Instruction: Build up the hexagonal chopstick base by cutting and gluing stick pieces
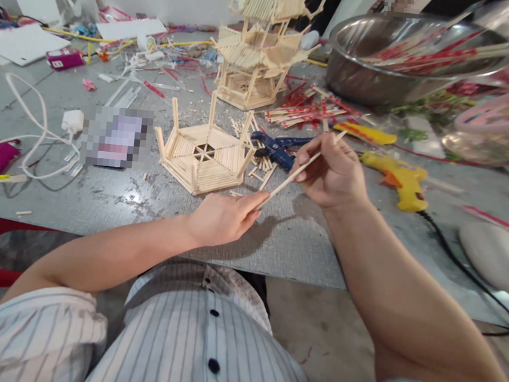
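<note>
A thin wooden chopstick slants between my two hands over the front of the table. My left hand pinches its lower end. Near the upper end, the fingers of my right hand close around it. Just beyond my left hand lies a six-sided wooden stick base with short posts standing at its corners. Blue-handled pliers rest beside my right hand, partly hidden by it. Short cut stick pieces are scattered between the base and the pliers.
A tiered stick pavilion stands behind the base. Red-wrapped chopsticks lie beside it, and more fill a steel basin. A yellow glue gun with a black cord is at right. A phone and white charger cable are at left.
</note>
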A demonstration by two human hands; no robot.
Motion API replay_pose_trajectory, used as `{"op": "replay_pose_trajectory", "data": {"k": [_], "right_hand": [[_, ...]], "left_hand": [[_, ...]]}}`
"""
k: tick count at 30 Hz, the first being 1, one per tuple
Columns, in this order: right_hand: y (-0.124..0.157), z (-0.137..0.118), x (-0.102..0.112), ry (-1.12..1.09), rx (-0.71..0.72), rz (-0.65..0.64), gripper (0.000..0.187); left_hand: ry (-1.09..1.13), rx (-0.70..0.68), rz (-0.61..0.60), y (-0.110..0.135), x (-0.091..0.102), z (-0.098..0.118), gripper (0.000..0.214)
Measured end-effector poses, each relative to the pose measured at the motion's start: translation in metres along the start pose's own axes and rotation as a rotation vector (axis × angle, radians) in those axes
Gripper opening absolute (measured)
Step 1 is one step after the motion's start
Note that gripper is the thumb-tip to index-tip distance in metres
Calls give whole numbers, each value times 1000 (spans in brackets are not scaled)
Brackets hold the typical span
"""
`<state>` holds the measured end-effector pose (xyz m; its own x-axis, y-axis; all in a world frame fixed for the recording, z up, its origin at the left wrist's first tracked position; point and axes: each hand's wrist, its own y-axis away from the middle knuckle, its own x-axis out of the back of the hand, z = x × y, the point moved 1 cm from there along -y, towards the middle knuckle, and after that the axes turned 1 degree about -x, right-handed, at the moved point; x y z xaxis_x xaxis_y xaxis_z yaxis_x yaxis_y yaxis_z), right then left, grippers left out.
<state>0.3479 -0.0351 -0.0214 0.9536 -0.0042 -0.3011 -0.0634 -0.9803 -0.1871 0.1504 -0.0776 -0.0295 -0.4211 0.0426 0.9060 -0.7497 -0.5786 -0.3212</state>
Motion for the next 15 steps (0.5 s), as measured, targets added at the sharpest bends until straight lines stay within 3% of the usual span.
{"op": "replay_pose_trajectory", "data": {"k": [7,15], "right_hand": [[5,0,-4,28,-16,-144,31],[8,-2,-7,45,-19,-123,34]], "left_hand": [[161,130,-80,-2,-2,-3,21],[220,101,-32,-2,-5,-5,12]]}}
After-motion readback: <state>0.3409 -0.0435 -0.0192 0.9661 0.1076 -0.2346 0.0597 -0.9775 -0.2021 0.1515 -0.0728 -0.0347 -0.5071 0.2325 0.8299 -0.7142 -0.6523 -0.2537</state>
